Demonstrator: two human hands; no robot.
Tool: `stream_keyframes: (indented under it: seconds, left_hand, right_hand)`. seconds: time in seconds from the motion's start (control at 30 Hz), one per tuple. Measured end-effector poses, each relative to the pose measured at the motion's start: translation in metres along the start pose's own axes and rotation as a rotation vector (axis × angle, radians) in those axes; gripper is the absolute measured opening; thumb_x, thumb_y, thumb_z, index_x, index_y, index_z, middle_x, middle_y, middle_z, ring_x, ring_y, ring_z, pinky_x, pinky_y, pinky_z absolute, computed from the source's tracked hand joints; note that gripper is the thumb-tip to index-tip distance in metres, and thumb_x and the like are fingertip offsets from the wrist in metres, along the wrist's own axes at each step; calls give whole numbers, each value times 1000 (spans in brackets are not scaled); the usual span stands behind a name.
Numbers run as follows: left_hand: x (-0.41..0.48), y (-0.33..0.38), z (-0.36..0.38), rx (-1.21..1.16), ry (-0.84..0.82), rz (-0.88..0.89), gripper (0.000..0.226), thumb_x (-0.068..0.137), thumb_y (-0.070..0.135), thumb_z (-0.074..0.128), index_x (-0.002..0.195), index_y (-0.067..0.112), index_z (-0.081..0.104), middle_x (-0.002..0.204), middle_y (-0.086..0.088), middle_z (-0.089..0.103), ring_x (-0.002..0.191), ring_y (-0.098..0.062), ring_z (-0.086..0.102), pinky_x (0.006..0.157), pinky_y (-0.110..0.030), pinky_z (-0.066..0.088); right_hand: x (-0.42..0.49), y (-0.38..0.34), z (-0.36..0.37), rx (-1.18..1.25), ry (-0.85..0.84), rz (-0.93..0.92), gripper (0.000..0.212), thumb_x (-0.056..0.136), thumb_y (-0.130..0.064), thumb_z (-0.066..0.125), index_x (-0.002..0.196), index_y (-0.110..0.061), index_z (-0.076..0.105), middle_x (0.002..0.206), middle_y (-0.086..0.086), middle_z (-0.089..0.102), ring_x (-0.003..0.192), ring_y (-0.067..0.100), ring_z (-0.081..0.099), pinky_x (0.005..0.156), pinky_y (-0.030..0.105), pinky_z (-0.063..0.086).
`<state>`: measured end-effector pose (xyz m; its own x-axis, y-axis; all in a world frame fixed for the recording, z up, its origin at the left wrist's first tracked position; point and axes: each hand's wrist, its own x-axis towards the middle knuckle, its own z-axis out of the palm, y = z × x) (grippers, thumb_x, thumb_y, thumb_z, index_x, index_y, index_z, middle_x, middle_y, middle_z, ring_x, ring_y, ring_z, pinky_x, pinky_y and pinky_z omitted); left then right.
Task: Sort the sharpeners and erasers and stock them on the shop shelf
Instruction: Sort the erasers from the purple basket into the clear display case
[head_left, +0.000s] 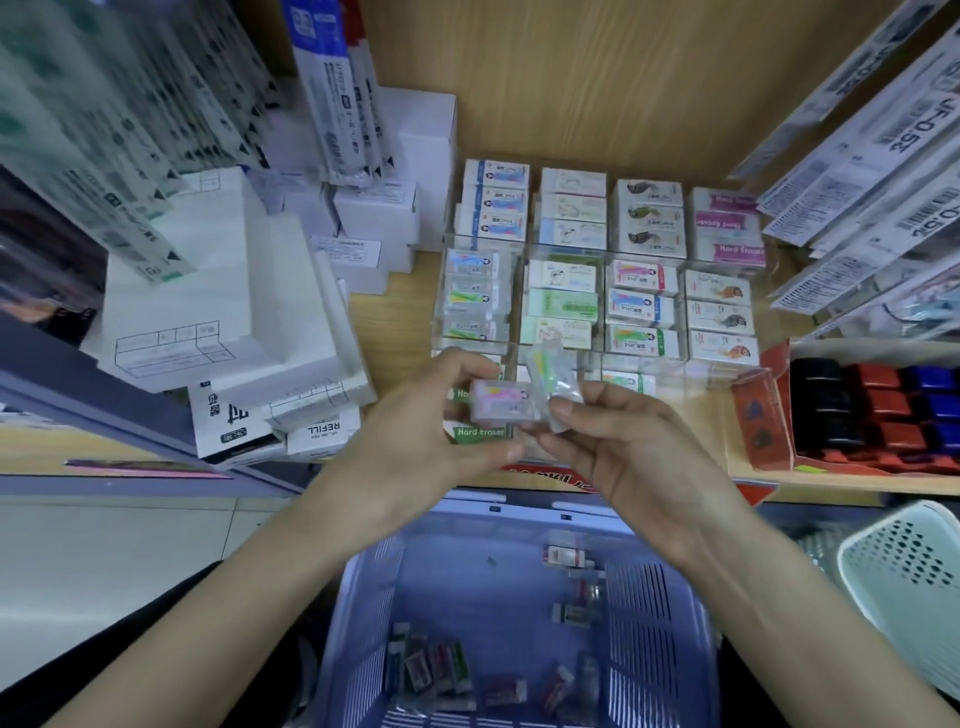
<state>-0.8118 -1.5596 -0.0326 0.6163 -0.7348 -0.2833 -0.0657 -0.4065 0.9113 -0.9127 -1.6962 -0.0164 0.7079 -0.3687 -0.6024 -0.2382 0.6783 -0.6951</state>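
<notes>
Above "Hard eraser" pack (480, 432), left hand (415, 426) pinches eraser (501, 400).

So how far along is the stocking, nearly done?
Fairly far, I'd guess. Done: the clear shelf organiser already holds rows of boxed erasers. In hand: the left hand pinches a pink-printed eraser pack, and the right hand pinches clear packets, above the shelf front. Left: a scatter of small packs lies in the blue basket.
</notes>
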Motion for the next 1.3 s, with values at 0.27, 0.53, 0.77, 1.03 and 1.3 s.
stream_keyframes:
  seconds: [0.27,0.53,0.77,1.03,1.3]
  left_hand:
    - [27,3,-35,402,371,321,34,71,13,79,104,17,70,91,15,44,89,-9,48,83,-10,36]
    - [78,12,-43,792,360,231,35,82,25,71,116,24,65,109,-1,59,105,-26,45,87,-36,35]
    - [69,9,-34,966,230,203,34,88,37,61,121,30,62,131,7,44,119,-19,33,93,-31,21]
    - [71,9,-34,1027,279,257,30,89,46,54,110,30,69,139,4,41,126,-21,28,95,-34,18]
    - [80,5,-37,938,301,247,19,81,43,65,88,27,72,137,3,41,127,-22,28,99,-35,18]
  right_hand:
    - [4,-17,0,-272,96,-133,14,80,-2,65,94,-4,64,93,7,71,90,20,66,79,26,54]
    - [3,-25,-6,-460,169,-228,9,81,-10,69,89,-14,69,77,-5,66,69,5,58,66,23,43]
    - [2,-31,-15,-504,250,-295,18,80,-14,72,95,-20,64,85,4,68,67,7,58,67,21,43]
    - [30,-42,11,-501,281,-451,11,83,-12,70,89,-20,67,85,7,68,72,11,59,78,30,49]
    - [39,-37,5,-535,297,-464,10,83,-12,70,87,-21,67,84,6,66,77,13,59,78,25,47]
